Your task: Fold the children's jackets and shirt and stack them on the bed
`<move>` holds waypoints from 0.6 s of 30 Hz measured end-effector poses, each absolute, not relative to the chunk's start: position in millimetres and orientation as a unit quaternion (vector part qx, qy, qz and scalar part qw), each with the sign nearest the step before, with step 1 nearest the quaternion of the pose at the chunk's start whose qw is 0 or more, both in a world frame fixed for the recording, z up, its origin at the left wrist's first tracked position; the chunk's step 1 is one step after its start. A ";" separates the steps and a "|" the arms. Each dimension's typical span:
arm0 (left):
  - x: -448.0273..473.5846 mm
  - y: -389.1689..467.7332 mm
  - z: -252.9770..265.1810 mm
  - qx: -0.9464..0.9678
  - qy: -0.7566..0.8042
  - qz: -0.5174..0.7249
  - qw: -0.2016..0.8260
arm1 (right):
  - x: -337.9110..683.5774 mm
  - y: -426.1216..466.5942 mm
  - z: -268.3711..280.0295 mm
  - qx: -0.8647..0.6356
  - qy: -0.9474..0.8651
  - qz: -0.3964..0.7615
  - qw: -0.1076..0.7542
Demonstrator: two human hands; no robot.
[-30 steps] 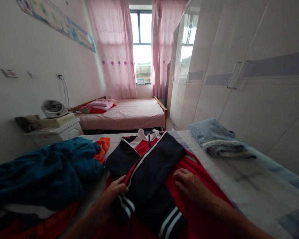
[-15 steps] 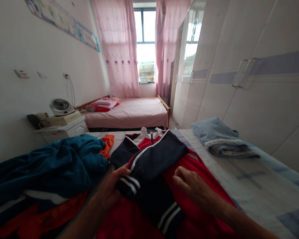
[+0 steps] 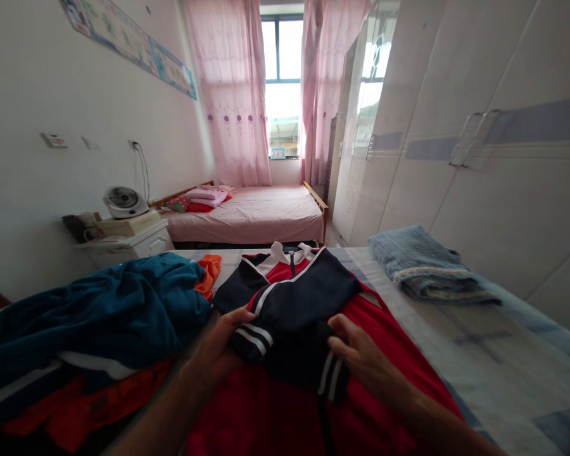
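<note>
A red and navy zip jacket (image 3: 308, 285) with a white collar lies spread on the bed in front of me, its sleeves folded across the front. My left hand (image 3: 230, 332) pinches one navy sleeve by its white-striped cuff (image 3: 253, 341). On the other side, my right hand (image 3: 354, 345) grips the second sleeve near its striped cuff (image 3: 333, 377). Both cuffs lie over the red body of the jacket. Beside my left arm is a heap of teal and orange clothing (image 3: 137, 304).
Folded blue jeans (image 3: 427, 266) rest at the right on the pale bed sheet (image 3: 456, 335). Beyond stands a second bed with a pink sheet (image 3: 270, 212). A small fan (image 3: 123, 199) sits on the left nightstand (image 3: 142, 247). White wardrobes (image 3: 479, 190) line the right side.
My right hand has closed on the right-hand sleeve, and its cuff has moved up and slightly right. My left hand keeps its hold on the other cuff. The view has shifted slightly.
</note>
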State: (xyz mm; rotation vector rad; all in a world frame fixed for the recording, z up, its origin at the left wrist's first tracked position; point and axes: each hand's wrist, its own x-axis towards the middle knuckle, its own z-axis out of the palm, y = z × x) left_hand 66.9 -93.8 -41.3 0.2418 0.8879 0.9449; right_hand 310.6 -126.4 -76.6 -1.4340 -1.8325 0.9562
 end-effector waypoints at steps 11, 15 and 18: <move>54.7 -98.8 -66.4 0.084 0.348 0.399 0.844 | 360.7 -108.2 -80.8 -0.581 -0.556 0.457 0.379; 48.4 -101.3 -61.7 0.134 0.363 0.426 0.818 | 367.4 -100.7 -60.5 -0.550 -0.570 0.438 0.426; 45.1 -104.5 -68.5 0.189 0.376 0.411 0.808 | 379.0 -91.4 -68.1 -0.598 -0.609 0.362 0.375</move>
